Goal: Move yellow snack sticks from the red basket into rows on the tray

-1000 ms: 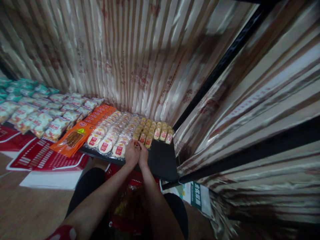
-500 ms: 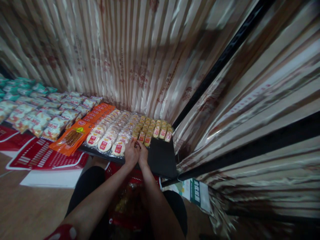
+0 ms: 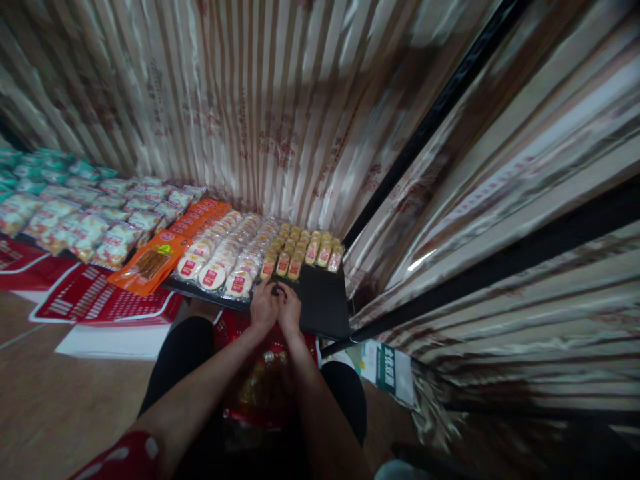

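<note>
Hands [image 3: 277,307] together, yellow snack packs [image 3: 300,250] just beyond

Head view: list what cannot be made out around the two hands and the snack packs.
- Left hand and right hand: pressed together at the shelf edge, so whether they hold anything is hidden.
- Small yellow packs: print too small and blurred to read.
- Red basket: contents blurred and partly covered by the forearms.
- Green packs: cut off by the left edge.

My forearms bare, no watch visible. Red sleeve [image 3: 117,459] with white markings on my left upper arm. Black trousers [image 3: 183,363] on both legs. My left hand [image 3: 263,308], right hand [image 3: 289,313] ungloved.
</note>
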Tool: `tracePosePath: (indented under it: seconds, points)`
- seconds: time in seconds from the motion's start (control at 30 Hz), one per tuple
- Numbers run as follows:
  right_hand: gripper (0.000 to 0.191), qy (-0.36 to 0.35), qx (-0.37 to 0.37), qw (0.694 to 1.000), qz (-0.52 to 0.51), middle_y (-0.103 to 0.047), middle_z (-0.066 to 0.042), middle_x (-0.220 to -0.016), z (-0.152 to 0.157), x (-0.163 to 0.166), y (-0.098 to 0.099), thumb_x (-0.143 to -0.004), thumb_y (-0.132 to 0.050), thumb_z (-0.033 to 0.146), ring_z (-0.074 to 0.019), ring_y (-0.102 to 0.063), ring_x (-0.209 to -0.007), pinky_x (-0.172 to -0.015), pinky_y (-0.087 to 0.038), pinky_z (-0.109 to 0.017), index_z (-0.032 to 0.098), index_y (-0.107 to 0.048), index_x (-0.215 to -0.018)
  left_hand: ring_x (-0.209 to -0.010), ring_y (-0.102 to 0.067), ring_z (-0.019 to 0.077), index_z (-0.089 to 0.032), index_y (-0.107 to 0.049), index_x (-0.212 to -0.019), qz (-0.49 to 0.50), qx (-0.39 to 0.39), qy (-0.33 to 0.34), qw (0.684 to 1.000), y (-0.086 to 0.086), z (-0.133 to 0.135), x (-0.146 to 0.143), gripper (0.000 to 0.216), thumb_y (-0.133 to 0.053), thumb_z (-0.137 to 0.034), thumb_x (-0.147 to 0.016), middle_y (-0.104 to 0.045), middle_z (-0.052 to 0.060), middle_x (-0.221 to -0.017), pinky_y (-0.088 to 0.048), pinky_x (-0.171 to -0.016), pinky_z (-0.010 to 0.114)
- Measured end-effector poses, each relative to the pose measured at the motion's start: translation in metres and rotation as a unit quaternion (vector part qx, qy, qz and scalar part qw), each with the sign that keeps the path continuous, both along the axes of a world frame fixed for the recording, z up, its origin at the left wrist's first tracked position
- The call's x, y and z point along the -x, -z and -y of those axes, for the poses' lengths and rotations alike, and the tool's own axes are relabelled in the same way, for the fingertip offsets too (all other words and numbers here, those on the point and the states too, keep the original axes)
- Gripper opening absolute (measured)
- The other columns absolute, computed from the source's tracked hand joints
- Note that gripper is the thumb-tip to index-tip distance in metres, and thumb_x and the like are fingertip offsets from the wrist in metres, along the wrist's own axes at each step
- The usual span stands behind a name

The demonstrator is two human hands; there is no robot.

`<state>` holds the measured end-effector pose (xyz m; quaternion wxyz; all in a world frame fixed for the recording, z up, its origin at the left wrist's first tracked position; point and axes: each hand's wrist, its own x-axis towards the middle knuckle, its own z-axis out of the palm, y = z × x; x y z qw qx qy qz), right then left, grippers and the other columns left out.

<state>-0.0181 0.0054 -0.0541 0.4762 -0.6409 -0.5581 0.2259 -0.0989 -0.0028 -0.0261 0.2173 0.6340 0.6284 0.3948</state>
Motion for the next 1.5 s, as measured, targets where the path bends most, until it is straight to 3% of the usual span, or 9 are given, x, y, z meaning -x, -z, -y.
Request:
tracePosePath:
  seconds: [0.27, 0.57, 0.67, 0.73, 0.83, 0.97, 1.2, 1.37, 1.5]
  points:
    - [0.039, -0.010, -0.045, 0.998, 0.037, -0.069, -0.009, -0.098, 0.057, -0.002, 0.004, -0.081, -0.034, 0.015, -0.0176, -0.063, -0.093, -0.089, -0.050, -0.032, 0.016, -0.070, -0.098, -0.105, -0.056, 0.0183, -0.015, -0.067, -0.093, 0.013, 0.008, 0.062, 0.998, 0.007, 0.052, 0.003, 0.033, -0.040, -0.004, -0.076, -0.067, 0.008, -0.108, -0.045, -0.100, 0.035]
    - [0.042, -0.014, -0.088, 0.992, 0.090, -0.068, -0.010, -0.101, 0.088, 0.001, 0.028, -0.082, -0.031, 0.014, -0.0181, -0.061, -0.099, -0.094, -0.048, -0.035, 0.017, -0.068, -0.103, -0.117, -0.053, 0.0189, -0.016, -0.064, -0.098, -0.018, -0.015, 0.129, 0.991, 0.030, 0.074, 0.017, 0.034, -0.039, -0.006, -0.076, -0.060, 0.010, -0.125, -0.043, -0.104, 0.038]
    - [0.042, -0.002, -0.096, 0.989, 0.110, -0.066, -0.011, -0.110, 0.080, -0.001, 0.017, -0.087, -0.030, 0.017, -0.0183, -0.058, -0.107, -0.098, -0.045, -0.038, 0.016, -0.064, -0.112, -0.126, -0.048, 0.0200, -0.016, -0.063, -0.108, -0.056, -0.049, 0.106, 0.992, 0.022, 0.063, 0.018, 0.040, -0.039, -0.007, -0.078, -0.057, 0.010, -0.132, -0.039, -0.108, 0.040]
    - [0.043, 0.030, -0.096, 0.988, 0.120, -0.059, -0.014, -0.125, 0.067, -0.004, 0.007, -0.092, -0.029, 0.023, -0.0199, -0.051, -0.121, -0.104, -0.040, -0.042, 0.014, -0.056, -0.125, -0.139, -0.032, 0.0234, -0.013, -0.055, -0.125, -0.103, -0.071, 0.072, 0.990, 0.013, 0.050, 0.017, 0.045, -0.040, -0.011, -0.082, -0.045, 0.012, -0.144, -0.031, -0.113, 0.044]
    - [0.052, 0.067, -0.078, 0.986, 0.131, -0.037, -0.018, -0.147, 0.034, -0.012, -0.003, -0.095, -0.026, 0.033, -0.0224, -0.029, -0.139, -0.111, -0.029, -0.048, 0.010, -0.037, -0.140, -0.146, -0.012, 0.0294, -0.007, -0.038, -0.140, -0.174, -0.073, 0.033, 0.981, 0.002, 0.020, 0.014, 0.056, -0.043, -0.020, -0.086, -0.027, 0.018, -0.153, -0.019, -0.117, 0.051]
    - [0.060, 0.072, -0.044, 0.989, 0.125, -0.020, -0.018, -0.155, -0.019, -0.024, -0.007, -0.096, -0.022, 0.041, -0.0237, -0.010, -0.145, -0.114, -0.020, -0.052, 0.009, -0.026, -0.147, -0.146, -0.009, 0.0315, -0.003, -0.031, -0.143, -0.214, -0.075, 0.026, 0.973, -0.007, -0.022, 0.007, 0.062, -0.045, -0.024, -0.086, -0.021, 0.022, -0.154, -0.013, -0.117, 0.053]
    - [0.062, 0.079, -0.031, 0.991, 0.100, -0.017, -0.015, -0.157, -0.081, -0.026, -0.002, -0.095, -0.019, 0.045, -0.0231, -0.008, -0.146, -0.115, -0.019, -0.052, 0.014, -0.021, -0.149, -0.146, -0.012, 0.0291, -0.008, -0.029, -0.145, -0.225, -0.098, 0.029, 0.969, -0.011, -0.074, 0.000, 0.059, -0.042, -0.024, -0.090, -0.021, 0.019, -0.154, -0.015, -0.117, 0.052]
    - [0.062, 0.072, -0.023, 0.992, 0.098, -0.019, -0.014, -0.156, -0.087, -0.017, 0.007, -0.095, -0.020, 0.045, -0.0225, -0.012, -0.146, -0.114, -0.024, -0.047, 0.016, -0.020, -0.150, -0.145, -0.016, 0.0281, -0.008, -0.030, -0.145, -0.217, -0.095, 0.045, 0.970, -0.003, -0.083, 0.000, 0.053, -0.033, -0.021, -0.094, -0.022, 0.020, -0.154, -0.017, -0.117, 0.050]
    - [0.062, 0.085, -0.019, 0.990, 0.114, -0.013, -0.017, -0.157, -0.084, -0.018, 0.000, -0.095, -0.024, 0.044, -0.0263, -0.012, -0.145, -0.112, -0.025, -0.051, 0.013, -0.020, -0.150, -0.145, -0.015, 0.0301, -0.010, -0.032, -0.145, -0.214, -0.096, 0.032, 0.972, -0.004, -0.084, -0.002, 0.055, -0.039, -0.024, -0.093, -0.020, 0.020, -0.154, -0.016, -0.117, 0.051]
